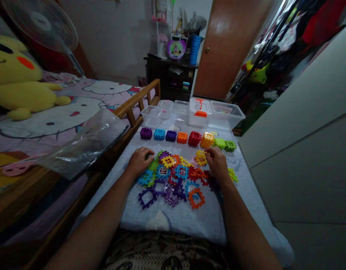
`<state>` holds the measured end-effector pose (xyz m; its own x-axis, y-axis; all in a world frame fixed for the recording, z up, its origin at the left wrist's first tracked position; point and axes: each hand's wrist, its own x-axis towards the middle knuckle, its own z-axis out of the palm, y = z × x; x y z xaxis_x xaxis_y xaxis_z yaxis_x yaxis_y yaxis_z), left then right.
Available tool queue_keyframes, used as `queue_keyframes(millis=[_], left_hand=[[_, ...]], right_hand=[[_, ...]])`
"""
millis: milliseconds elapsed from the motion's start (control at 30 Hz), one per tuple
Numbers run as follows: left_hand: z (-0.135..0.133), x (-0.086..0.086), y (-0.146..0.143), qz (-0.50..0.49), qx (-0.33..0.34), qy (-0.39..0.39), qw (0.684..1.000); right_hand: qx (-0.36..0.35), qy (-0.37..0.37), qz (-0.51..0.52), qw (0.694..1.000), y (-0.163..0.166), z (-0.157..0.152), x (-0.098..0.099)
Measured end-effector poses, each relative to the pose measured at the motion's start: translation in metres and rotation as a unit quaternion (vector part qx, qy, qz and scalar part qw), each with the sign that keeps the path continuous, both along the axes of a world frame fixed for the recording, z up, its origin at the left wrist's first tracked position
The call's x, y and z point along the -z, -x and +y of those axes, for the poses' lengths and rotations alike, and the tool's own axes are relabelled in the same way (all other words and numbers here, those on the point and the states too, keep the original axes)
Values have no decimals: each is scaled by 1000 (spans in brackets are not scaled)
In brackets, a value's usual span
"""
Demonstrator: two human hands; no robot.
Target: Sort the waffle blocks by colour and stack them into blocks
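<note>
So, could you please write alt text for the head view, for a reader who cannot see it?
A person's left hand and right hand rest on a pile of colourful interlocking plastic tiles on a pale cloth, the right hand touching a yellow tile. Behind the pile stand a row of assembled cubes and clear plastic boxes.

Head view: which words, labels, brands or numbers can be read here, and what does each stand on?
No text reads clearly.
Cursive writing on the pale cloth, beside the right hand: too faint to read.
Round purple disc on the dark shelf: a picture, lettering too small.
Cartoon bedsheet: drawings only, no words visible.
</note>
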<state>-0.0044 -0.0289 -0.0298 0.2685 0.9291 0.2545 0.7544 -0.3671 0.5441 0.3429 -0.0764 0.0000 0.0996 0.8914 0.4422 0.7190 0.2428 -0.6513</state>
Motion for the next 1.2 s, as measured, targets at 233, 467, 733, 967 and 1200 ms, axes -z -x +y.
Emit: queue_keyframes(millis=[233, 467, 733, 967, 1200], left_hand=[[1, 2, 1, -4, 1, 0, 1000], [1, 3, 1, -4, -3, -4, 1000], [0, 0, 1, -2, 1, 4, 1000], [0, 2, 1, -2, 1, 1, 1000], [1, 3, 1, -5, 0, -1, 1000]], right_hand=[[8, 35, -91, 995, -7, 2, 7], [-37, 146, -208, 966, -15, -7, 6], [-88, 168, -249, 950, -20, -10, 2], [-131, 195, -265, 935, -12, -4, -7], [-94, 213, -286, 930, -13, -4, -10]])
